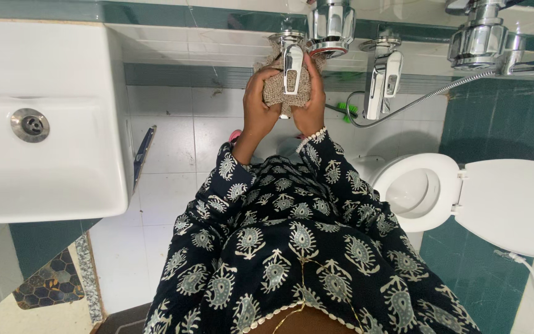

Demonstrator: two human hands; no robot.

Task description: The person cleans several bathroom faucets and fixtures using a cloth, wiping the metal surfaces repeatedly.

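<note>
1. Currently, a brown coarse cloth point(284, 88) is being pressed around a chrome tap point(292, 62) on the tiled wall.
2. Left hand point(258, 99) fingers are being curled on the cloth's left side.
3. Right hand point(312, 102) fingers are being curled on its right side.
4. White sink point(44, 179) is sitting far left, toilet point(465, 198) right.

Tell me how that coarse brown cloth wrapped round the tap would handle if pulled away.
The brown cloth bunches between the left hand and right hand, so it is probably floppy. Its open weave suggests lightness. Its rough texture looks unlikely to slip on the chrome tap.
</note>
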